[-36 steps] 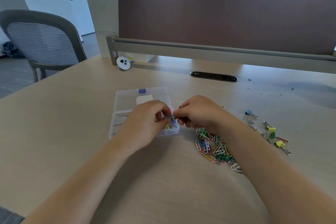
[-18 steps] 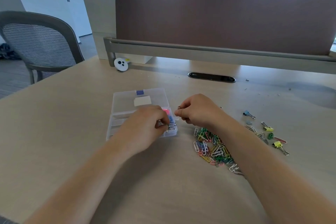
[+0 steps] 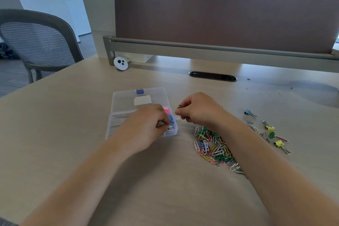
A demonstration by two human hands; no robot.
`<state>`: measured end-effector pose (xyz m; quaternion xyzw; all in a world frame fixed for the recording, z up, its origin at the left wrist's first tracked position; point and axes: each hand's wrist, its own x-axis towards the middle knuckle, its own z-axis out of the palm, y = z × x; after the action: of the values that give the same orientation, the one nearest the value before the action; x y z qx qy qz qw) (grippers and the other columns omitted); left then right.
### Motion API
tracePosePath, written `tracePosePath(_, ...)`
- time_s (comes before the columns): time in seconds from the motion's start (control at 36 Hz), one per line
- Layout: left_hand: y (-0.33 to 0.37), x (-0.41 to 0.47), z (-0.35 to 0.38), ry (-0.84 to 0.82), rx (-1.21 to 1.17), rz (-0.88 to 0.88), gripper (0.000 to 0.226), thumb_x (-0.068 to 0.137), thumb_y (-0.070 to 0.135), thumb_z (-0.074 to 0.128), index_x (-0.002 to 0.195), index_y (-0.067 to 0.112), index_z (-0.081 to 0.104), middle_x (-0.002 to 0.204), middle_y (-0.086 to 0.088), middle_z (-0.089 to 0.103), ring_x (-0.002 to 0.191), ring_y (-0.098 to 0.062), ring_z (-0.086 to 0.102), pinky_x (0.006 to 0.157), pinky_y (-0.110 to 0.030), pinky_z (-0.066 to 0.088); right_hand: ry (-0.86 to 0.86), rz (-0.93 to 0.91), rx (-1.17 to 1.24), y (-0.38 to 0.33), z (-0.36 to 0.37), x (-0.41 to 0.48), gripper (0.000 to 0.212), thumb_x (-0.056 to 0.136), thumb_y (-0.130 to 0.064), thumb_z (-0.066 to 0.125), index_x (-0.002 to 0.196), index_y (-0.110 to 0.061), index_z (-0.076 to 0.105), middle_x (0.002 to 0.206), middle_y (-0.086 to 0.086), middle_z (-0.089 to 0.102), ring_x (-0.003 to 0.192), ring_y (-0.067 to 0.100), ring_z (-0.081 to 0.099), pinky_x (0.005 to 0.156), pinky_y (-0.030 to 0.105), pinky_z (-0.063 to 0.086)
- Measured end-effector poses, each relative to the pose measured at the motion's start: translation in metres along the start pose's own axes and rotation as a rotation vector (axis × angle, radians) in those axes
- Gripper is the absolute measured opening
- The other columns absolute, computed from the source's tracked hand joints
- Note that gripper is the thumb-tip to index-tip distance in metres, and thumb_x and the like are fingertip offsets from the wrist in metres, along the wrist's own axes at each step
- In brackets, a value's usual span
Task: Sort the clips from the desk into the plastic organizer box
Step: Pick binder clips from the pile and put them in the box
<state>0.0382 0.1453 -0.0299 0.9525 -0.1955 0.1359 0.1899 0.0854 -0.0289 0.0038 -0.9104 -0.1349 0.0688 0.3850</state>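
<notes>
The clear plastic organizer box (image 3: 121, 97) lies open on the desk, its lid folded back. My left hand (image 3: 145, 126) is over its front right compartment, fingertips pinching a binder clip (image 3: 171, 127) with silver handles down inside. Pink (image 3: 167, 110) and blue (image 3: 171, 118) clips lie in the compartment just behind. Right of the box, my right hand (image 3: 198, 110) hovers with fingers curled round a small clip whose metal loop (image 3: 178, 105) pokes out. A heap of coloured paper clips (image 3: 214, 147) lies below that hand. Several binder clips (image 3: 268, 127) are scattered further right.
A brown divider panel (image 3: 220, 20) on a grey rail closes off the far side of the desk, with a person standing behind it. A white round gadget (image 3: 121, 62) and a black cable slot (image 3: 212, 76) sit near the rail. A mesh chair (image 3: 36, 42) stands at the left.
My hands were together over the box's right edge. The left hand has since dropped with a clip into the front right compartment, and the right hand has stayed beside the box.
</notes>
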Motion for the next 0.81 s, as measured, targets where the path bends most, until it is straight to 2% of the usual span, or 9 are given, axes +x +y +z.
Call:
tracePosePath(0.11,-0.0024,0.0016,0.0017,-0.023,0.042,0.037,0.015,0.085,0.018,0.059,0.074,0.019,0.069,0.079,0.011,0.053,0.075,-0.011,0.053,0.067,-0.03,0.045,0.006,0.016,0.009,-0.0014,0.0008,0.0012,0.016,0.086,-0.017,0.066,0.088,-0.005,0.076,0.079,0.008,0.071,0.062,0.015,0.056,0.065,0.031,0.047)
tracePosePath(0.28,-0.0022,0.0008,0.0011,-0.02,0.068,0.075,0.024,0.088,0.016,0.057,0.063,0.015,0.058,0.066,0.008,0.047,0.066,-0.012,0.047,0.058,-0.027,0.036,0.006,0.021,0.0,-0.0044,0.0005,0.002,0.02,0.086,-0.01,0.058,0.087,-0.002,0.076,0.082,0.011,0.072,0.067,0.019,0.057,0.071,0.037,0.049)
tracePosePath(0.42,-0.0024,0.0,0.0009,-0.02,0.049,0.059,0.016,0.088,0.021,0.058,0.076,0.02,0.069,0.076,0.008,0.06,0.073,-0.011,0.053,0.066,-0.031,0.046,-0.019,-0.013,-0.024,-0.0022,-0.0007,0.0015,0.025,0.086,0.0,0.055,0.096,-0.009,0.075,0.069,-0.008,0.062,0.061,0.007,0.054,0.063,0.025,0.045)
tracePosePath(0.5,-0.0002,-0.0002,0.0003,-0.01,0.037,0.011,0.012,0.089,0.026,0.06,0.083,0.027,0.07,0.079,0.011,0.06,0.076,-0.01,0.054,0.067,-0.027,0.043,-0.002,-0.056,-0.039,-0.0014,-0.0005,-0.0003,0.024,0.089,-0.004,0.056,0.098,-0.013,0.076,0.076,-0.005,0.067,0.061,0.006,0.056,0.057,0.02,0.042)
tracePosePath(0.58,0.0011,-0.0009,0.0001,-0.025,0.032,-0.014,0.012,0.089,0.027,0.061,0.08,0.03,0.068,0.073,0.012,0.053,0.071,-0.009,0.052,0.063,-0.024,0.037,0.008,-0.096,-0.062,-0.0011,-0.0017,-0.0006,0.022,0.093,-0.012,0.056,0.103,-0.016,0.075,0.078,-0.008,0.066,0.062,0.001,0.054,0.058,0.018,0.04)
tracePosePath(0.64,0.0017,-0.0012,-0.0006,-0.03,0.025,-0.023,0.013,0.088,0.027,0.061,0.077,0.032,0.065,0.075,0.011,0.055,0.071,-0.011,0.053,0.064,-0.025,0.041,0.005,-0.114,-0.089,-0.001,-0.0025,-0.0007,0.022,0.094,-0.015,0.056,0.105,-0.017,0.075,0.075,-0.012,0.062,0.063,0.0,0.051,0.058,0.016,0.036)
tracePosePath(0.69,0.0037,-0.0015,-0.0015,-0.03,0.022,-0.031,0.017,0.088,0.026,0.061,0.073,0.034,0.058,0.076,0.01,0.056,0.072,-0.011,0.054,0.066,-0.027,0.044,-0.003,-0.121,-0.116,-0.0016,-0.0029,-0.0016,0.021,0.095,-0.018,0.057,0.106,-0.018,0.075,0.083,-0.009,0.066,0.067,0.001,0.052,0.058,0.016,0.036)
tracePosePath(0.75,0.0053,-0.001,-0.0017,-0.023,0.026,-0.03,0.019,0.087,0.023,0.061,0.071,0.031,0.055,0.077,0.01,0.054,0.074,-0.013,0.053,0.068,-0.028,0.044,-0.016,-0.13,-0.141,-0.0021,-0.0029,-0.0018,0.021,0.094,-0.019,0.058,0.105,-0.019,0.076,0.097,-0.004,0.071,0.077,0.005,0.057,0.061,0.015,0.038)
tracePosePath(0.81,0.006,-0.0004,-0.0014,-0.017,0.037,-0.01,0.015,0.086,0.021,0.062,0.071,0.019,0.06,0.078,0.009,0.053,0.075,-0.014,0.051,0.067,-0.029,0.041,-0.038,-0.141,-0.178,-0.0031,-0.0023,-0.0033,0.02,0.093,-0.019,0.059,0.103,-0.02,0.077,0.089,-0.008,0.07,0.073,0.002,0.054,0.06,0.015,0.037)
